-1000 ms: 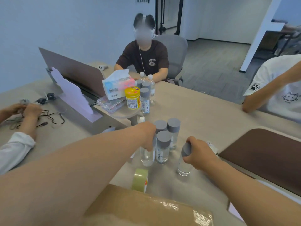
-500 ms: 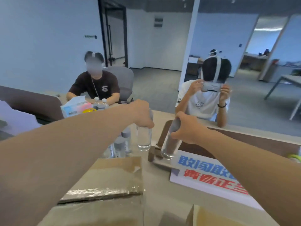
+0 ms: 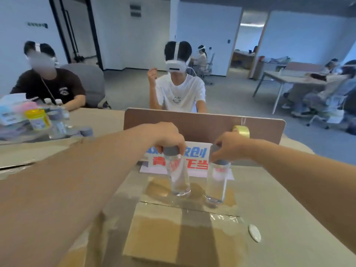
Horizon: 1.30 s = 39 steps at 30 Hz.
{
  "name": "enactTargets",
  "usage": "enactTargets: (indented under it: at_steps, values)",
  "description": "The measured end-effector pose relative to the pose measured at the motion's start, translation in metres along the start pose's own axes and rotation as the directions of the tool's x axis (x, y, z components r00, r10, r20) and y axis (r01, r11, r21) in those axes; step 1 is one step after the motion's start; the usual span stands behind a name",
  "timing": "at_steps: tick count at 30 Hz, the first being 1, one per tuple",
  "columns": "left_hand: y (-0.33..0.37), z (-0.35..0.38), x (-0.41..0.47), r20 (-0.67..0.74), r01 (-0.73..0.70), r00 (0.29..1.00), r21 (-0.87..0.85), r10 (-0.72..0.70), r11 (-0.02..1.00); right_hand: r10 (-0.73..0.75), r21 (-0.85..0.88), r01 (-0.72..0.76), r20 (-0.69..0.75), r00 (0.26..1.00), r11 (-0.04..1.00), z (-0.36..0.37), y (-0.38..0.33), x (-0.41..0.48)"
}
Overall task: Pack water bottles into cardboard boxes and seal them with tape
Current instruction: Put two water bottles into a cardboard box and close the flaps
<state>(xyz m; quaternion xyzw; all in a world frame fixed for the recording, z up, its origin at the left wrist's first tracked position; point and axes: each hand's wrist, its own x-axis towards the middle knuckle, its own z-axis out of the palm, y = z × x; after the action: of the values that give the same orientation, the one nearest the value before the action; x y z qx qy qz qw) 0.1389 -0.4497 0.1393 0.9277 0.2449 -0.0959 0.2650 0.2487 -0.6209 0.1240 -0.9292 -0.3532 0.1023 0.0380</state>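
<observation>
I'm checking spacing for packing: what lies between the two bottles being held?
Nothing, in the head view: the left bottle and right bottle are apart, only the printed sign showing behind the gap.

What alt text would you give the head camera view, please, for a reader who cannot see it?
The left hand grips the left bottle and the right hand the right bottle by their grey caps, both over a taped cardboard box. A tape roll lies beyond; a person in a headset sits opposite.

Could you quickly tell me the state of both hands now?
Left hand: grips the left bottle by its cap.
Right hand: grips the right bottle by its cap.
</observation>
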Motion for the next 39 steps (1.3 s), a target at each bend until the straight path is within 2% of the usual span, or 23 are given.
enactTargets:
  at_steps: [2, 4, 6, 7, 9, 11, 13, 14, 15, 17, 19, 21, 22, 24, 25, 26, 29, 31, 33, 35, 37, 39]
  values:
    - [0.008, 0.032, 0.0, 0.038, 0.031, 0.999, -0.044, -0.029, 0.999, -0.037, 0.034, 0.035, 0.061, 0.997, 0.999, 0.021, 0.017, -0.011]
    - [0.009, 0.058, 0.002, 0.024, 0.045, 0.999, -0.065, -0.043, 0.997, -0.068, 0.138, 0.064, 0.028, 0.997, 0.988, 0.037, 0.026, -0.017]
    - [0.006, 0.079, 0.002, -0.061, 0.071, 0.995, -0.133, -0.08, 0.989, -0.051, 0.288, 0.065, -0.057, 0.997, 0.956, 0.05, 0.03, -0.02]
    - [0.002, 0.088, 0.002, -0.122, 0.08, 0.986, -0.226, -0.11, 0.971, -0.028, 0.375, 0.059, -0.088, 0.996, 0.925, 0.056, 0.031, -0.022]
    - [-0.009, 0.102, 0.003, -0.208, 0.06, 0.961, -0.488, -0.183, 0.871, 0.008, 0.615, 0.061, -0.109, 0.994, 0.786, 0.071, 0.031, -0.027]
    - [-0.021, 0.122, 0.001, -0.209, 0.004, 0.947, -0.753, -0.244, 0.658, 0.016, 0.829, 0.074, -0.099, 0.995, 0.554, 0.092, 0.032, -0.028]
    - [-0.032, 0.147, 0.001, -0.184, -0.016, 0.936, -0.873, -0.299, 0.487, 0.033, 0.929, 0.087, -0.106, 0.994, 0.359, 0.114, 0.032, -0.028]
    - [-0.038, 0.16, 0.005, -0.181, -0.022, 0.933, -0.891, -0.311, 0.453, 0.033, 0.946, 0.09, -0.105, 0.994, 0.312, 0.124, 0.03, -0.026]
    - [-0.038, 0.171, 0.007, -0.178, -0.031, 0.935, -0.903, -0.308, 0.428, 0.025, 0.945, 0.094, -0.107, 0.994, 0.313, 0.131, 0.027, -0.028]
    - [-0.037, 0.179, 0.012, -0.188, -0.068, 0.935, -0.928, -0.302, 0.366, 0.002, 0.909, 0.112, -0.123, 0.992, 0.4, 0.135, 0.018, -0.031]
    - [-0.032, 0.171, 0.015, -0.2, -0.081, 0.937, -0.922, -0.288, 0.378, -0.034, 0.861, 0.153, -0.156, 0.987, 0.485, 0.13, 0.009, -0.029]
    - [-0.028, 0.158, 0.011, -0.152, -0.048, 0.959, -0.92, -0.241, 0.389, 0.008, 0.872, 0.127, -0.148, 0.989, 0.472, 0.113, 0.0, -0.023]
    - [-0.027, 0.15, 0.007, -0.086, -0.018, 0.976, -0.948, -0.202, 0.319, 0.062, 0.883, 0.063, -0.103, 0.993, 0.465, 0.107, -0.004, -0.015]
    - [-0.025, 0.136, -0.006, 0.001, 0.012, 0.995, -0.994, -0.103, 0.105, 0.166, 0.905, -0.122, 0.058, 0.984, 0.407, 0.091, -0.013, -0.008]
    - [-0.027, 0.132, -0.012, 0.009, 0.009, 0.999, -1.0, -0.039, 0.005, 0.191, 0.917, -0.207, 0.148, 0.97, 0.342, 0.089, -0.019, -0.005]
    - [-0.03, 0.128, -0.019, 0.007, 0.008, 1.0, -0.998, 0.006, -0.057, 0.203, 0.919, -0.268, 0.214, 0.955, 0.288, 0.087, -0.026, -0.005]
    - [-0.03, 0.131, -0.033, 0.023, 0.038, 0.993, -0.991, 0.117, -0.131, 0.201, 0.905, -0.341, 0.296, 0.934, 0.254, 0.095, -0.038, -0.004]
    - [-0.035, 0.134, -0.039, 0.002, 0.023, 0.995, -0.979, 0.102, -0.202, 0.164, 0.919, -0.363, 0.339, 0.927, 0.154, 0.089, -0.047, -0.018]
    - [-0.05, 0.14, -0.035, -0.029, -0.011, 0.996, -0.975, 0.079, -0.223, 0.127, 0.92, -0.391, 0.383, 0.915, 0.035, 0.09, -0.044, -0.026]
    - [-0.056, 0.146, -0.041, 0.019, 0.049, 0.992, -0.969, 0.126, -0.243, 0.178, 0.913, -0.404, 0.388, 0.904, 0.063, 0.098, -0.044, -0.032]
    - [-0.057, 0.152, -0.051, 0.063, 0.107, 0.983, -0.962, 0.173, -0.253, 0.274, 0.893, -0.385, 0.32, 0.907, 0.233, 0.106, -0.05, -0.038]
    - [-0.057, 0.156, -0.061, 0.052, 0.099, 0.984, -0.955, 0.171, -0.279, 0.315, 0.824, -0.351, 0.223, 0.923, 0.444, 0.115, -0.053, -0.046]
